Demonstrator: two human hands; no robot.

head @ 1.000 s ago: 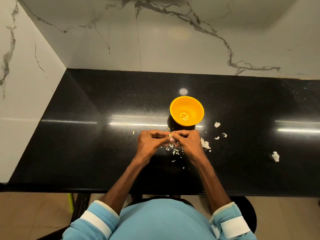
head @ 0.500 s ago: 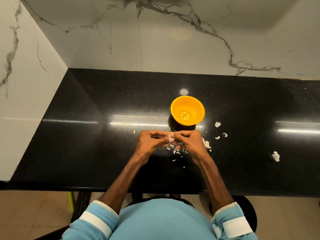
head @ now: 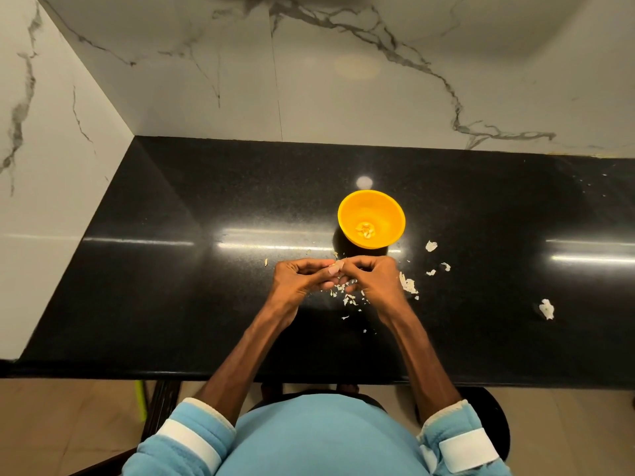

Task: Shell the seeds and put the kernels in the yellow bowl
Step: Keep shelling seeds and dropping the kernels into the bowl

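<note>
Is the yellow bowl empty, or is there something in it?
Not empty. The yellow bowl stands upright, and a small heap of pale kernels lies at its bottom.

A: Walls?
B: White marble back wall [head: 343, 97] with grey veins. Left wall [head: 51, 166] is the same. They meet in a corner, upper left of frame.
A: Worktop?
B: Glossy speckled black worktop [head: 171, 286]. Light streaks [head: 137, 241] at mid-frame, one round glare spot [head: 364, 182].
A: Below?
B: Beige tiled floor [head: 68, 424], black round stool [head: 488, 424] lower right.
</note>
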